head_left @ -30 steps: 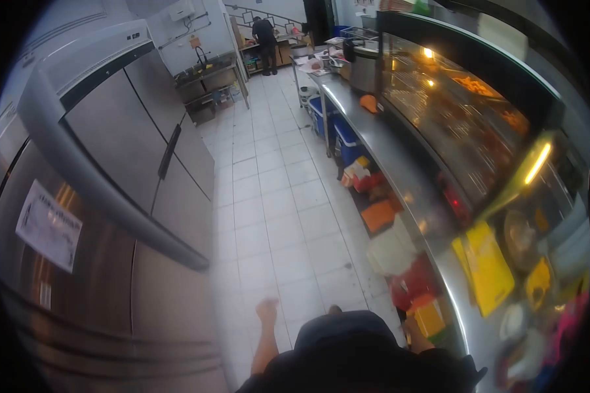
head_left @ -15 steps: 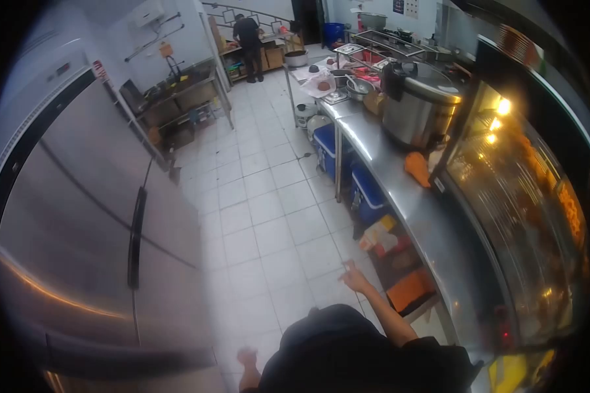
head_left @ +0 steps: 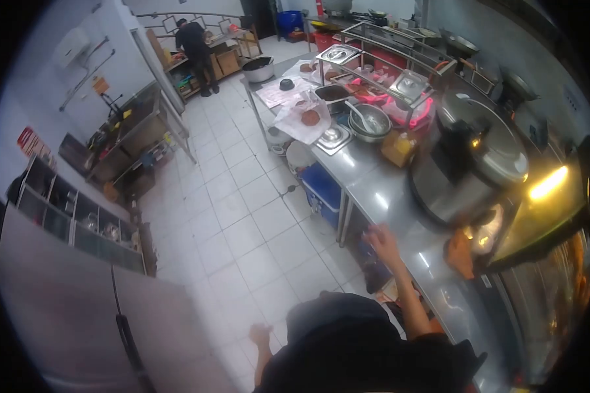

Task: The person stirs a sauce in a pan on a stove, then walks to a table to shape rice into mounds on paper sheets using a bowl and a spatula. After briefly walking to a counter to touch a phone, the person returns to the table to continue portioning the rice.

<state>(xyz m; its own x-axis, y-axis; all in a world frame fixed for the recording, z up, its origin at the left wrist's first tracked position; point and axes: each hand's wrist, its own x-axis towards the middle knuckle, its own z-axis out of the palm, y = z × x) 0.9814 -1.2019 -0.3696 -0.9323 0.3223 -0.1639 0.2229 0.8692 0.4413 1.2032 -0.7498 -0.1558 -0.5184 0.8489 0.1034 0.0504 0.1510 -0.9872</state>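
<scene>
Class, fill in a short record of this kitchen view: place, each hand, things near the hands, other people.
place: tiled kitchen with a long steel counter on the right
right hand: open, empty, stretched over the counter's front edge; contact unclear
left hand: low beside the body, blurred, nothing visible in it
near right hand: rice cooker, orange cloth, blue cooler box under the counter
other people: one person at the far end, back turned

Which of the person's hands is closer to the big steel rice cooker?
Right. The right hand is at the edge of the counter near the rice cooker; the left hand hangs low over the floor, farther away.
</scene>
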